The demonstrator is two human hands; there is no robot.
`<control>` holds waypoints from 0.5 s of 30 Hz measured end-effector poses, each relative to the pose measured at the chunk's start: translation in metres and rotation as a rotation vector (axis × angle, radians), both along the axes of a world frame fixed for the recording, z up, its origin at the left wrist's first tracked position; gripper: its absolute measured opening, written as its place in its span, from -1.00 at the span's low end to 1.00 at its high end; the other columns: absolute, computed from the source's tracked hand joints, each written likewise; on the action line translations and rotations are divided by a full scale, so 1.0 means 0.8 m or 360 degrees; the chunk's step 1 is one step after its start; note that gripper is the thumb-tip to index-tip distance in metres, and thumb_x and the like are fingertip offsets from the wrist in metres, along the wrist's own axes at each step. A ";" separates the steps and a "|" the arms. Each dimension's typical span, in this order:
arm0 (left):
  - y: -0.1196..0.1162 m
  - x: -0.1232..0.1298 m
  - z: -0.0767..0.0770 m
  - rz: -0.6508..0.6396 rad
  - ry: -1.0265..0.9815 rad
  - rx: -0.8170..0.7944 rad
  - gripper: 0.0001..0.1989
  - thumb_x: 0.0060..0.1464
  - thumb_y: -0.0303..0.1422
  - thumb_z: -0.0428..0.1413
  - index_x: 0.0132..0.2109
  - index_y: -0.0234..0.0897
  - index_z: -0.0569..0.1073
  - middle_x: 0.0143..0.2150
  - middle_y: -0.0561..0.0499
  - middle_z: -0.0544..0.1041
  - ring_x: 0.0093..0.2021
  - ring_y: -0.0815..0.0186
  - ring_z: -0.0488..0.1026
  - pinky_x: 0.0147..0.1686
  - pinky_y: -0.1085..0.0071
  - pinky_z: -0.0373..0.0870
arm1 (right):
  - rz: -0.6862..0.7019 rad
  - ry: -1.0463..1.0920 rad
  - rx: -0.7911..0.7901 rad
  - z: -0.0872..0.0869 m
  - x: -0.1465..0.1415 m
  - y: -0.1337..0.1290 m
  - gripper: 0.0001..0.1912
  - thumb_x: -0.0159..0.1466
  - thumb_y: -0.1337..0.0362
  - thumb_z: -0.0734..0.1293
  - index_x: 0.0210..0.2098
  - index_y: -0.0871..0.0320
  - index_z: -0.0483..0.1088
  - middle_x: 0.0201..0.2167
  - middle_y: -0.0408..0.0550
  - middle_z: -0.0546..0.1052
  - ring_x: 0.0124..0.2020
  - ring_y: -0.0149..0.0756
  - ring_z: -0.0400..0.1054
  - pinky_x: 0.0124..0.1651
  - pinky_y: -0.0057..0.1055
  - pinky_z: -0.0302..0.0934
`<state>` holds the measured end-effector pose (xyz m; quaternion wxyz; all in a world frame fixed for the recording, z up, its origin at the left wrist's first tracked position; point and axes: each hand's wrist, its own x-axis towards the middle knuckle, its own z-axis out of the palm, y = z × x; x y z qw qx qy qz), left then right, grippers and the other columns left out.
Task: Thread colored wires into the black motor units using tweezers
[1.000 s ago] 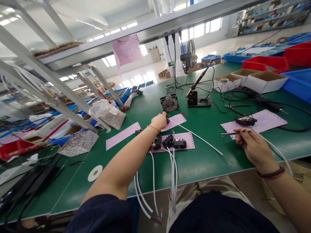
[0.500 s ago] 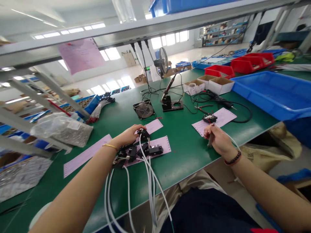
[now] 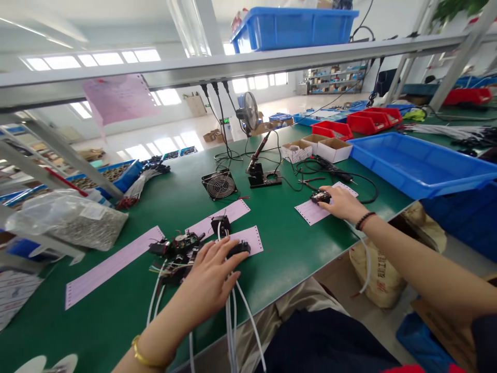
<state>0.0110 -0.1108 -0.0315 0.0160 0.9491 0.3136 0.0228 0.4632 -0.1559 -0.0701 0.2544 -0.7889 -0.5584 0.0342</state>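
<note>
My left hand lies with fingers stretched and apart over a black cabled part at the near side of the bench. Left of it sits a heap of black housings with small circuit boards. A black square part with white cables stands just beyond my fingers; the cables hang over the bench edge. My right hand has its fingertips closed on the edge of a small black assembly, which rests on a pink slip of paper. A white cable runs down below that hand.
A soldering iron in its stand and a fan with a round grille stand at mid-bench. Pliers, small white boxes and a blue bin are to the right. A bag of small parts lies left.
My left hand has moved nearer and spread over the black parts, leaving the square part. My right hand has gone from a fist below the small assembly to its edge. The view has shifted.
</note>
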 end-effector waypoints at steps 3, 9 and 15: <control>-0.030 -0.010 -0.029 -0.0098 -0.0107 0.0162 -0.55 0.35 -0.31 0.07 0.31 0.07 0.56 0.47 -0.11 0.43 0.46 -0.11 0.35 0.46 -0.22 0.23 | -0.0034 -0.0113 -0.0117 -0.004 -0.005 0.008 -0.46 0.32 0.15 0.47 0.26 0.15 0.49 0.03 0.25 0.62 0.09 0.17 0.49 0.13 -0.10 0.33; -0.060 -0.024 -0.048 -0.0082 -0.0313 0.0327 -0.58 0.37 -0.40 0.08 0.29 -0.02 0.54 0.42 -0.13 0.46 0.40 -0.09 0.41 0.38 -0.21 0.32 | 0.0009 -0.0146 -0.0211 0.026 -0.021 0.011 -0.71 0.40 0.09 0.33 -0.05 0.15 0.54 -0.22 0.13 0.67 -0.20 0.04 0.55 -0.21 -0.29 0.29; -0.080 -0.015 -0.023 0.0128 -0.0466 0.0116 -0.66 0.37 -0.42 0.11 0.20 -0.06 0.57 0.34 -0.10 0.54 0.37 0.00 0.44 0.43 -0.16 0.26 | 0.0502 -0.0037 -0.0253 0.042 -0.123 0.030 -0.76 0.43 0.05 0.33 -0.06 0.03 0.50 -0.17 -0.09 0.69 -0.16 -0.14 0.58 -0.16 -0.41 0.29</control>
